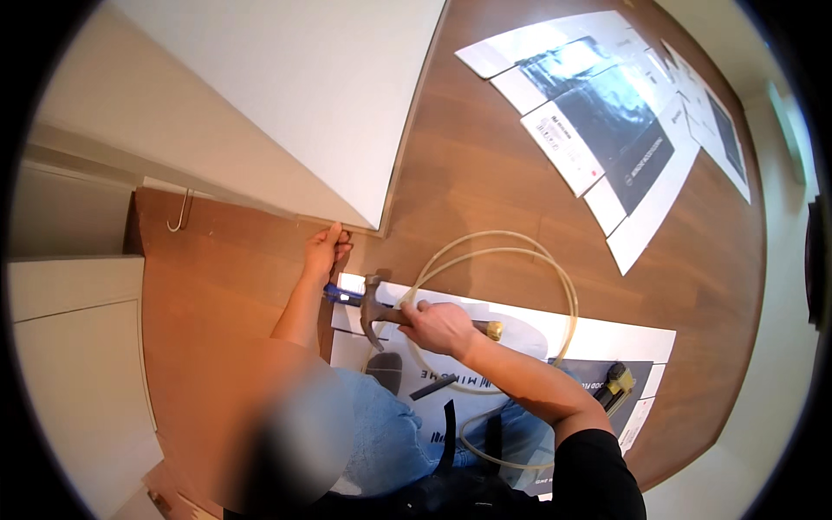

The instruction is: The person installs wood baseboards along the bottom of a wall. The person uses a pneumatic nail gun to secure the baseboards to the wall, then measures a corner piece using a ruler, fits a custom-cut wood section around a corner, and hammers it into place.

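My right hand (438,328) is wrapped around the handle of a claw hammer (374,314), which lies roughly level with its metal head toward the left. The handle's yellowish butt end sticks out past my wrist. My left hand (324,249) is at the foot of a pale wall corner (368,212), with its fingers drawn together against the lower edge. Whatever is between those fingers is too small to make out. A blue object (341,295) shows just beyond the hammer head, below my left hand.
A clear yellowish hose (568,290) loops over printed cardboard sheets (646,334) by my knees. A yellow-and-black tool (615,390) lies at their right. More cardboard (563,143) covers the brown wooden floor (468,182) ahead. A metal hook (180,212) and white cabinet (74,347) are left.
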The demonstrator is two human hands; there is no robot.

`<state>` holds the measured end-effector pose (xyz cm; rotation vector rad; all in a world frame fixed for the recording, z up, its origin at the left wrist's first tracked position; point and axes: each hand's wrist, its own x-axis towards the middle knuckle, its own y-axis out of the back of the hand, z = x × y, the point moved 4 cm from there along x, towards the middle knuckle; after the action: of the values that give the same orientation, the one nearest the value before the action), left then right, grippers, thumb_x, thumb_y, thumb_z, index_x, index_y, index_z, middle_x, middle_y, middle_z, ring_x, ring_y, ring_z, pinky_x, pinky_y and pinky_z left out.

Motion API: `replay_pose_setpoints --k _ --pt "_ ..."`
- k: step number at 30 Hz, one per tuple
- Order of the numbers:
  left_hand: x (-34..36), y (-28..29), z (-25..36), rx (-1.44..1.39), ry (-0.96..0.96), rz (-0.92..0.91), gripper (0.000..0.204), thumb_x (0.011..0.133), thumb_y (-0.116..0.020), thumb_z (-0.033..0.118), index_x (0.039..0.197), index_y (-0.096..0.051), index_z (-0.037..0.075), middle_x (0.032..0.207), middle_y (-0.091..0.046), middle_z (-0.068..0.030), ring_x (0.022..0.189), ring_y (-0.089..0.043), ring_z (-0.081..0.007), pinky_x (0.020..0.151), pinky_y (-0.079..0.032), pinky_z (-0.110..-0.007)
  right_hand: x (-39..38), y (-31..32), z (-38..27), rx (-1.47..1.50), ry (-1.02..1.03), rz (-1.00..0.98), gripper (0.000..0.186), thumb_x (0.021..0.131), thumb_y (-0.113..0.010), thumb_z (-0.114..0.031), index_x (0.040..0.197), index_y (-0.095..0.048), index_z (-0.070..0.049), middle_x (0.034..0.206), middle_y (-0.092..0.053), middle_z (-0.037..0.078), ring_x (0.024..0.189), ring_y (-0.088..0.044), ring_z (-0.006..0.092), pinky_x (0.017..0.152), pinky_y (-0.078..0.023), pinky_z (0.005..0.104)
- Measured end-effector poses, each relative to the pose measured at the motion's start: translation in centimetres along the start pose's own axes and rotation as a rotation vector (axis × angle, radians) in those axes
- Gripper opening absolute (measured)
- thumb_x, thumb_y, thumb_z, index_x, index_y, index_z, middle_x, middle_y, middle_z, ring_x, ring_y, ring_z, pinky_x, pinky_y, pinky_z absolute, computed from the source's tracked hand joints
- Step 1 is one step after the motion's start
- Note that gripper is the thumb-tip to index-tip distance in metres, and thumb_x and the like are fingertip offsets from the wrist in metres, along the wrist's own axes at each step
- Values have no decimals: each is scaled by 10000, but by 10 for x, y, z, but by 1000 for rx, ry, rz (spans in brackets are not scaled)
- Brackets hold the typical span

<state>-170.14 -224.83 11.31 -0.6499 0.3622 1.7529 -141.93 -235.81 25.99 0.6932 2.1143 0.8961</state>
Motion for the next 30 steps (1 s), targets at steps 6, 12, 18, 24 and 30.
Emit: replay_pose_setpoints --k 6,12,18,24,30 --pt "11 5 -1 13 -54 -203 426 1053 -683 466 832 -678 101 796 -704 -22 577 -574 -97 555 -459 -250 42 -6 12 -93 9 -15 358 1029 -591 -477 1218 -624 -175 1000 -751 187 834 -756 399 679 -592 549" --pt "6 1 -2 50 14 -1 392 1015 -746 444 944 -729 59 893 -753 -44 775 -714 -130 686 -529 -247 50 8 6 -61 -21 -11 392 1013 -640 -429 1250 -655 -118 1017 -753 163 924 -752 384 756 -601 513" --pt "-2 0 -1 69 18 8 421 990 -765 490 965 -732 71 911 -759 -22 790 -729 -122 674 -526 -237 55 13 11 -60 -61 95 394 1009 -647 -432 1248 -653 -119 1003 -760 148 894 -749 384 747 -598 510" --pt "1 2 -1 73 29 24 433 987 -766 498 993 -738 66 934 -765 -27 807 -734 -122 688 -530 -240 54 16 15 -65 -18 103 402 1013 -639 -453 1248 -651 -128 1001 -757 142 906 -747 373 745 -597 506" --pt "-7 -7 4 105 41 51 441 982 -771 497 1020 -739 59 951 -769 -34 836 -737 -131 730 -540 -255 55 11 20 -80 -76 45 423 1036 -598 -477 1301 -625 -148 1009 -755 137 915 -746 371 747 -598 501"
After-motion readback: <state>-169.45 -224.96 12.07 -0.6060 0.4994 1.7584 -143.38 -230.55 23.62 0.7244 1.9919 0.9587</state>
